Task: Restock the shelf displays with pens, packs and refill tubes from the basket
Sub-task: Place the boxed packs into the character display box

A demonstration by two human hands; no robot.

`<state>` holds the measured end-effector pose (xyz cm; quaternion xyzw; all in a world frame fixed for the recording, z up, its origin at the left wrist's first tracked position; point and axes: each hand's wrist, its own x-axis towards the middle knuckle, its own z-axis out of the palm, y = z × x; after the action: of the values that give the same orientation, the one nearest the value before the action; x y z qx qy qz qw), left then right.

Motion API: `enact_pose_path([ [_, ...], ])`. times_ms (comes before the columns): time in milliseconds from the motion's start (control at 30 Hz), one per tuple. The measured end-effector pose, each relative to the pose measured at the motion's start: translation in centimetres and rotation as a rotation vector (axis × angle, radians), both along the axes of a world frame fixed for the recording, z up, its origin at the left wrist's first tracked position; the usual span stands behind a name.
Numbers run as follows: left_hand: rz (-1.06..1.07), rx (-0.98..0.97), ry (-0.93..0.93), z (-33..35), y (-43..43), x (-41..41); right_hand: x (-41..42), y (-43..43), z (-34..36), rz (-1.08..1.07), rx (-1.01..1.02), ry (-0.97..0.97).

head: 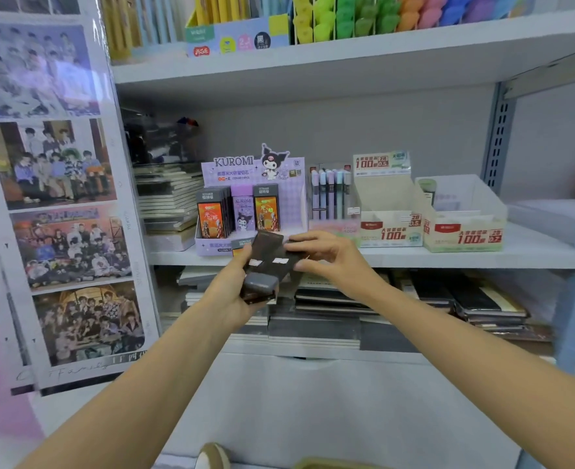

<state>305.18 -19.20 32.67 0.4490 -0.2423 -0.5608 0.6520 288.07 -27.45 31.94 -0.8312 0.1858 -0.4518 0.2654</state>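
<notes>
Left hand (233, 294) gripping dark packs (267, 253), right hand (326, 255) pinching, lengthwise toward shelf (448, 260)

A stack of dark, flat packs (267, 257) sits at the centre of the frame, tilted with its far end raised. The left hand (232, 296) grips it from below and the right hand (326, 255) pinches its upper right end. Small white labels show on top. Just behind it, on the middle shelf, stands the purple KUROMI display (255, 164). Upright inside are a row of orange-fronted packs (211, 220) at left, 1 purple pack (244, 211) in the middle and 1 more orange pack (267, 211) at right. Further right stand a clear case of pastel pens (330, 194), a cream display box (391, 211) printed with a red 100, and a second cream box (465, 214).
</notes>
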Motion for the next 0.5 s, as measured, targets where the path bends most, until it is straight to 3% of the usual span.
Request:
enact_pose_path([
  [100,-0.087,-0.051,0.100,0.4,0.4,0.1,-0.7,0.0,-0.2,0.056,0.153,-0.127],
  [233,-0.045,-0.161,-0.048,0.5,0.7,-0.2,-0.7,0.4,-0.3,0.070,0.304,-0.220],
  [500,0.111,-0.280,-0.319,-0.4,0.8,0.1,0.6,1.7,-0.7,0.030,0.322,0.013],
])
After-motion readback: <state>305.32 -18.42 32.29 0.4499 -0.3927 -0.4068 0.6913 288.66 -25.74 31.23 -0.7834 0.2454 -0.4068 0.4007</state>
